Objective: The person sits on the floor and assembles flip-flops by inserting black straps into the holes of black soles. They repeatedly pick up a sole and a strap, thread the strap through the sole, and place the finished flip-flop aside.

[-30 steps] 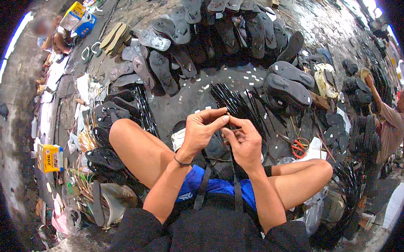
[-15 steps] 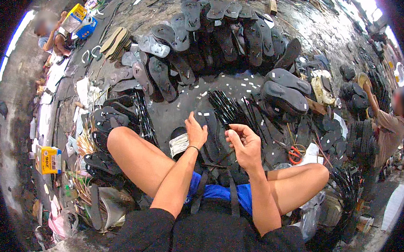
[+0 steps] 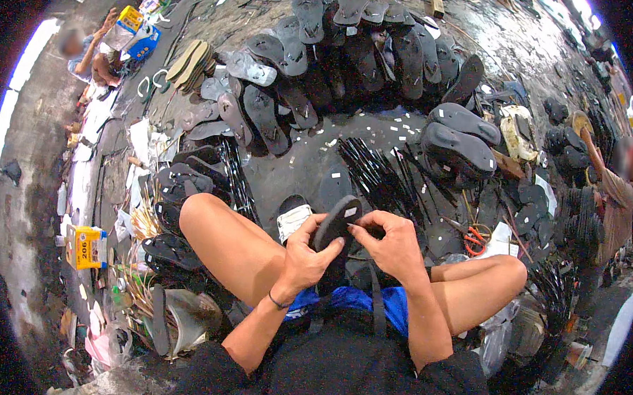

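Observation:
Over my lap, my left hand (image 3: 305, 259) grips a black sandal sole (image 3: 339, 218), thumb on its near face and fingers behind. The sole is tilted up and bears a small white sticker near its top. Closed in a pinch, my right hand (image 3: 393, 249) has its fingertips at the sole's right edge; what lies between them is too small to make out. Just beyond, a second sole (image 3: 336, 186) with a white sticker lies flat. Left of the held sole is a bundle of white labels (image 3: 294, 223) on a dark, rounded piece.
Glossy black strips (image 3: 377, 175) lie ahead, with stacked soles (image 3: 460, 140) to their right. Many black sandals (image 3: 365, 55) form an arc farther off. Orange-handled scissors (image 3: 476, 240) lie near my right knee. Two other people sit at far left and far right.
My left hand has picked up a sole from the floor and drawn it over my lap. My right hand has moved in to the sole's edge. The view has shifted slightly.

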Available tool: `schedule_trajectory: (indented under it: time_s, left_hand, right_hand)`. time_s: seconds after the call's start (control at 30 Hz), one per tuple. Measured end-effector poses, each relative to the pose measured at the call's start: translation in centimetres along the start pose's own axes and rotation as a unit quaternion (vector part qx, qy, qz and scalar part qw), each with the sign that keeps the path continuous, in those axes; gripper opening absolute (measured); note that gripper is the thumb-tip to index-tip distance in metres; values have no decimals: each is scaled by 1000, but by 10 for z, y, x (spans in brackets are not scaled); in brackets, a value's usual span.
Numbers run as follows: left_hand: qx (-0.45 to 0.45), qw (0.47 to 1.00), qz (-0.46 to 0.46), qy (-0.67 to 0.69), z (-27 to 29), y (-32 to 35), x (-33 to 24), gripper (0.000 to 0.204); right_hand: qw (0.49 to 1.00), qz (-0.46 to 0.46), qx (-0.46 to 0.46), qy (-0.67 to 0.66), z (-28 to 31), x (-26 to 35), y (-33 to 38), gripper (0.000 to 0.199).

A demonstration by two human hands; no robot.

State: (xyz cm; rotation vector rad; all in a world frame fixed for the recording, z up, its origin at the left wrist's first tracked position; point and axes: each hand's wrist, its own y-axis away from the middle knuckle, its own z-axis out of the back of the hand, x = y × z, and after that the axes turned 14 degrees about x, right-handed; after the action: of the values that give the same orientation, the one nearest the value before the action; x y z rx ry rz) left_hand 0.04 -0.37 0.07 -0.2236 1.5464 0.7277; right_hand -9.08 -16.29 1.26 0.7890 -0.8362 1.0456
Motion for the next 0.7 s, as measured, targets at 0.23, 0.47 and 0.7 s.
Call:
schedule_trajectory:
  time_s: [0.23,0.47,0.7]
  left_hand:
    - [9,983,-115,-143,4,-1,9,36]
    - [41,986,-132,-91,8,-9,15,36]
    - [119,988,-98,15,2,-7,29,42]
  right_hand:
    - [996,-76,5,-52,-23,-4,8,21]
    - [999,-13,-51,-9,-30,-18,17,12]
    - [996,59,4,64,-14,-29,26,8]
